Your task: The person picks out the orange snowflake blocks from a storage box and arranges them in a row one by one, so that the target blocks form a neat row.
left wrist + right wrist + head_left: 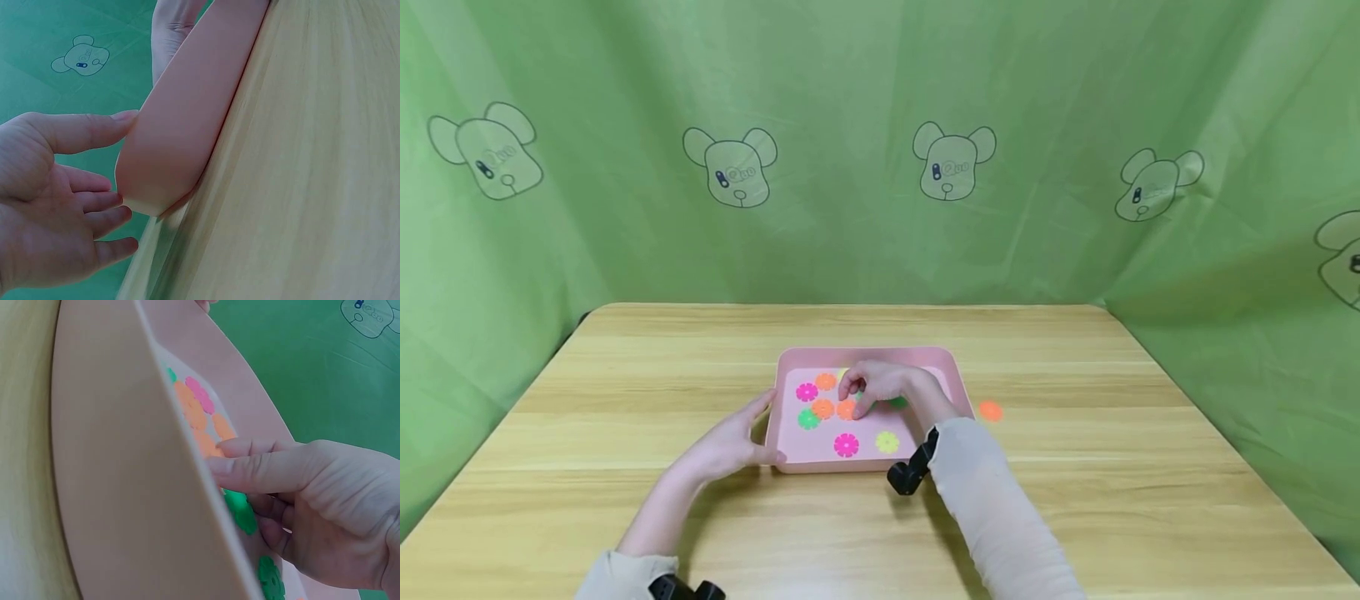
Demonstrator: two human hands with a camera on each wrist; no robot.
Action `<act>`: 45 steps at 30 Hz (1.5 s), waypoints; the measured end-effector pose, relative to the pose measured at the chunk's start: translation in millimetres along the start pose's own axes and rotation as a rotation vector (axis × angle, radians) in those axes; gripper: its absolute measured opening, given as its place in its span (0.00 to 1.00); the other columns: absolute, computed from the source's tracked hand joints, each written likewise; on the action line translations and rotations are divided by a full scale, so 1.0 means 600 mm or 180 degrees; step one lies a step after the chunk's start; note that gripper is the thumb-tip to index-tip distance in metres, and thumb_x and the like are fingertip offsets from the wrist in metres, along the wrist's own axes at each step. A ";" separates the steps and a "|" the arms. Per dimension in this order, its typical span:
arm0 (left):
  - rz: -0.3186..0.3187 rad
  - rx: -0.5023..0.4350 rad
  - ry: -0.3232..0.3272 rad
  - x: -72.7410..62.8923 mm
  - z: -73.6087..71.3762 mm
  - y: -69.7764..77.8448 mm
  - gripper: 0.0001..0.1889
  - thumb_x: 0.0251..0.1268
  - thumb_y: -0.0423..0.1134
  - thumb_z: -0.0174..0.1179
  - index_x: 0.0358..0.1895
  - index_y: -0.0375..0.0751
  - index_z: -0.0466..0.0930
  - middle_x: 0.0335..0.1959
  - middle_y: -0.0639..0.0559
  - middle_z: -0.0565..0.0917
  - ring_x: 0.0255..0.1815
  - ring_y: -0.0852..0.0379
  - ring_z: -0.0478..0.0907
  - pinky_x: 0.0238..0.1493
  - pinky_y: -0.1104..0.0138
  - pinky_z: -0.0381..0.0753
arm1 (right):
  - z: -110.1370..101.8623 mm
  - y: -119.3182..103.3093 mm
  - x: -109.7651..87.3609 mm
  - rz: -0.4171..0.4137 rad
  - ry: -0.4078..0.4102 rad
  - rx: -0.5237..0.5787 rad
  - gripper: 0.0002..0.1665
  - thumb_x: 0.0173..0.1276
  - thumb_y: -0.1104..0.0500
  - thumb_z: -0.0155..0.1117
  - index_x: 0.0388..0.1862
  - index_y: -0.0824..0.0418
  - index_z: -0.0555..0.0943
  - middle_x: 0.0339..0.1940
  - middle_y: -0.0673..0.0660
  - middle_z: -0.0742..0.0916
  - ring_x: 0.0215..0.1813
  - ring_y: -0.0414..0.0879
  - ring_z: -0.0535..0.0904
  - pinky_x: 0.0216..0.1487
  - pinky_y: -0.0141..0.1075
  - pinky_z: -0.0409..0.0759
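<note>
A pink tray (pixel 831 467) holds several flower-shaped plastic discs in orange, pink, green and yellow. My left hand (pixel 727 442) is at the tray's left end; its thumb touches the near corner and its fairly straight fingers lie along the left side. In the left wrist view the left hand (pixel 56 194) is spread, thumb tip on the rim. Over the middle of the tray, my right hand (pixel 883 383) pinches an orange disc (pixel 847 409) between thumb and index finger. The right wrist view shows the right hand (pixel 331 500) with that disc (pixel 204 444) partly hidden at the fingertips.
One orange disc (pixel 991 411) lies on the wooden table (pixel 1112 467) right of the tray. Inside the tray, a pink disc (pixel 846 445) and a yellow disc (pixel 887 442) lie near the front wall. A green curtain (pixel 850 250) hangs behind the table.
</note>
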State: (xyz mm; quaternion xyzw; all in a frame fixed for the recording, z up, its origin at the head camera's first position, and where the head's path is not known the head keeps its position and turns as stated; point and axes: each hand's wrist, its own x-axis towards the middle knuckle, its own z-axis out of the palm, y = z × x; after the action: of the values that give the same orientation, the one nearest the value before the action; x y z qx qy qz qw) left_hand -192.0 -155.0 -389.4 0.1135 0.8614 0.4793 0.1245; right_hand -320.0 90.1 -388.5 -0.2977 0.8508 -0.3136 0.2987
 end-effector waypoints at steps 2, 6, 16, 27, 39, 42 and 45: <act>0.0010 -0.0015 -0.0005 0.000 0.000 -0.001 0.53 0.42 0.34 0.69 0.73 0.36 0.45 0.72 0.39 0.51 0.72 0.39 0.44 0.66 0.40 0.43 | 0.001 -0.001 0.001 0.0017 0.0014 -0.0015 0.14 0.50 0.70 0.71 0.36 0.63 0.79 0.32 0.52 0.76 0.36 0.42 0.67 0.39 0.29 0.68; 0.0017 -0.0027 -0.0009 0.001 -0.001 -0.001 0.53 0.42 0.34 0.69 0.73 0.36 0.45 0.72 0.38 0.51 0.72 0.39 0.44 0.66 0.40 0.43 | 0.000 -0.001 0.001 0.0070 0.0064 -0.0040 0.12 0.50 0.69 0.71 0.33 0.63 0.78 0.30 0.52 0.76 0.34 0.42 0.67 0.38 0.29 0.67; 0.0022 0.0002 -0.0018 0.000 -0.001 0.000 0.53 0.42 0.34 0.69 0.73 0.36 0.45 0.72 0.38 0.51 0.72 0.39 0.44 0.66 0.41 0.42 | -0.007 0.005 -0.003 0.0130 0.0139 0.0282 0.10 0.53 0.71 0.67 0.31 0.63 0.77 0.26 0.52 0.76 0.30 0.43 0.68 0.35 0.30 0.68; 0.0023 -0.0016 -0.0014 -0.002 -0.001 0.003 0.53 0.43 0.34 0.69 0.73 0.35 0.45 0.73 0.39 0.50 0.72 0.39 0.44 0.66 0.41 0.42 | -0.010 0.012 -0.010 0.0150 0.0336 0.0569 0.06 0.56 0.67 0.66 0.33 0.63 0.78 0.24 0.52 0.77 0.25 0.44 0.67 0.28 0.30 0.66; 0.0018 -0.0010 -0.0008 -0.002 0.000 0.007 0.52 0.44 0.33 0.69 0.73 0.35 0.45 0.73 0.39 0.50 0.72 0.39 0.43 0.66 0.41 0.42 | -0.020 0.018 -0.026 0.0178 0.0444 0.1026 0.06 0.60 0.64 0.64 0.36 0.62 0.77 0.28 0.53 0.78 0.28 0.47 0.67 0.30 0.33 0.66; 0.0008 -0.0007 -0.0002 -0.003 0.000 0.007 0.52 0.43 0.33 0.69 0.73 0.35 0.45 0.73 0.39 0.50 0.72 0.39 0.43 0.66 0.40 0.42 | -0.021 0.021 -0.030 0.0107 0.0447 0.1187 0.06 0.60 0.66 0.62 0.36 0.64 0.77 0.26 0.54 0.77 0.28 0.49 0.67 0.32 0.34 0.67; 0.0011 -0.0013 0.0008 -0.003 0.001 0.006 0.52 0.43 0.34 0.69 0.73 0.35 0.45 0.73 0.39 0.50 0.72 0.39 0.44 0.66 0.40 0.42 | -0.023 0.024 -0.035 0.0041 0.0476 0.1333 0.06 0.59 0.68 0.62 0.36 0.65 0.77 0.24 0.55 0.76 0.27 0.49 0.67 0.33 0.35 0.68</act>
State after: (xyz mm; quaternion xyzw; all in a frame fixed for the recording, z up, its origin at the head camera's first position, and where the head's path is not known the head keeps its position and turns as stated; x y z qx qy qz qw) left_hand -189.9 -153.3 -386.4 0.1141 0.8603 0.4814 0.1228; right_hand -320.6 118.8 -383.4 -0.1996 0.7888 -0.5026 0.2920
